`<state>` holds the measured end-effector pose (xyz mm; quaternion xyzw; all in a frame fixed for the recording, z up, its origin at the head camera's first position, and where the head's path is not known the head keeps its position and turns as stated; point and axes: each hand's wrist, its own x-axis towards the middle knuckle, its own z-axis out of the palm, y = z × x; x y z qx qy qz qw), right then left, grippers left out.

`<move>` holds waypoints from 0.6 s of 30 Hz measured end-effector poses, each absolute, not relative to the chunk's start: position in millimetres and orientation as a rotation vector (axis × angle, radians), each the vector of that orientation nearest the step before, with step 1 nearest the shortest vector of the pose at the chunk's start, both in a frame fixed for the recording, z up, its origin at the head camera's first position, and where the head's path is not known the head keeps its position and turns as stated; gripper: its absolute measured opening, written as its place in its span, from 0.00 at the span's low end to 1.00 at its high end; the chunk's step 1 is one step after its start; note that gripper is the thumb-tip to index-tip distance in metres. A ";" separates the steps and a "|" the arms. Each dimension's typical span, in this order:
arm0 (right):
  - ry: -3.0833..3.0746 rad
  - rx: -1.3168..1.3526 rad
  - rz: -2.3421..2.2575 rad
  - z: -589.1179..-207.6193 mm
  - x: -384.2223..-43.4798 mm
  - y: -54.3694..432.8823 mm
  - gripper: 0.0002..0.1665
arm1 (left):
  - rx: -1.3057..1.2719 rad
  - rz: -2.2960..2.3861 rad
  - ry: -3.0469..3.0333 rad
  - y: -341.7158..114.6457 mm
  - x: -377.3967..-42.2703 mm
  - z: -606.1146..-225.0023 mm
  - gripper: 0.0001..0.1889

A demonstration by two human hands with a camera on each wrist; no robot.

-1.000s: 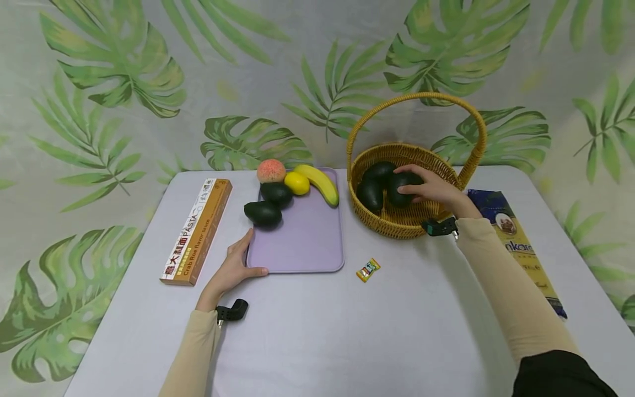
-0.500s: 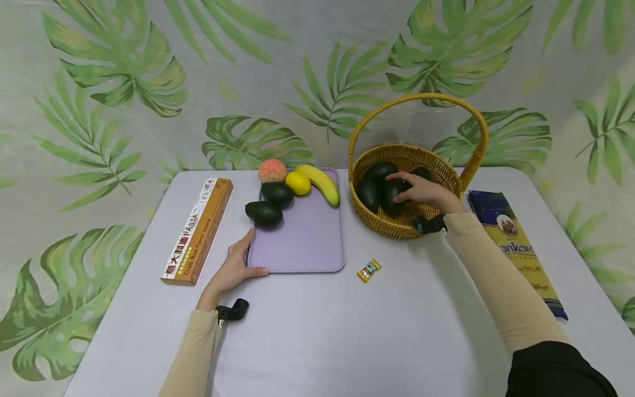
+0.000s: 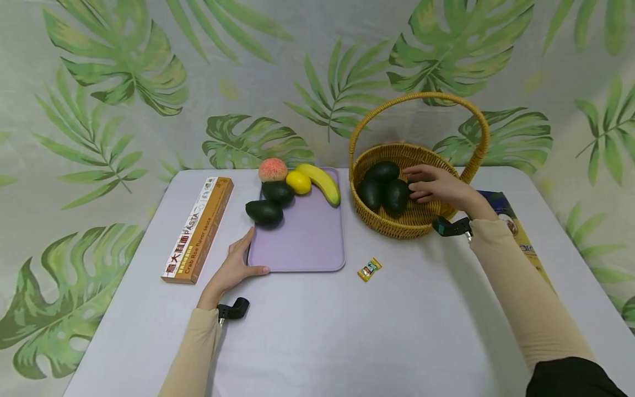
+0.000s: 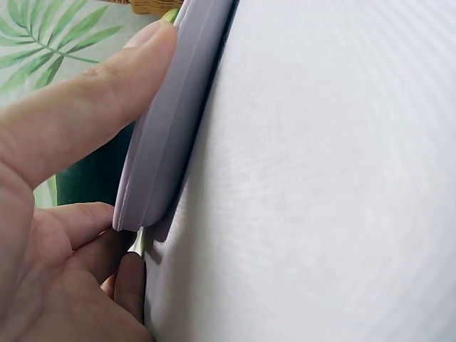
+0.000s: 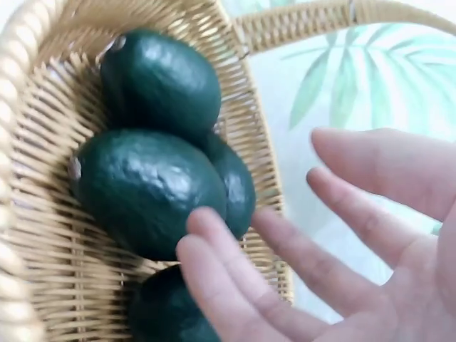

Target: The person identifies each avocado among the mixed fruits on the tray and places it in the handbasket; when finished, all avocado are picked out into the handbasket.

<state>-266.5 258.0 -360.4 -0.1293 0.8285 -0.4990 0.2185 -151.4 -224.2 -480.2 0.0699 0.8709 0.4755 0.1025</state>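
My left hand [image 3: 233,271] holds the near left corner of a lilac tray [image 3: 302,248], thumb along its front rim and fingers at its left side. On the tray are two dark green avocados [image 3: 264,213], a peach [image 3: 272,170], a lemon [image 3: 299,182] and a banana [image 3: 321,184]. The front avocado juts over the left rim. My right hand [image 3: 439,187] is over the right part of a wicker basket [image 3: 397,229], holding nothing, fingers loosely spread. Several avocados [image 5: 149,189] lie in the basket beside its fingertips; in the head view the hand hides part of the inside.
A pasta box [image 3: 198,231] lies left of the tray. Between tray and basket, nearer the front, is a small wrapped candy [image 3: 369,269]. A blue and yellow packet [image 3: 508,220] lies at the right, partly under the right forearm. The basket's tall handle [image 3: 421,96] arches above it.
My right hand shifted an avocado leftward against the others in the basket, let go of it, and drew back to the right. The left hand stays at the tray corner.
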 end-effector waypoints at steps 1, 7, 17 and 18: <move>2.282 -0.365 -1.404 -360.2 -264.8 257.8 0.32 | 0.205 1.404 2.571 -224.4 -151.2 -480.2 0.60; 2.190 -0.457 -1.525 -360.0 -253.3 239.4 0.30 | 0.203 1.402 2.577 -225.3 -150.7 -480.2 0.60; 2.050 -0.779 -1.510 -365.3 -246.7 159.7 0.29 | 0.208 1.408 2.579 -224.6 -151.4 -480.7 0.60; 2.043 -0.805 -1.500 -367.7 -247.5 150.5 0.29 | 0.208 1.409 2.580 -224.6 -151.4 -480.7 0.60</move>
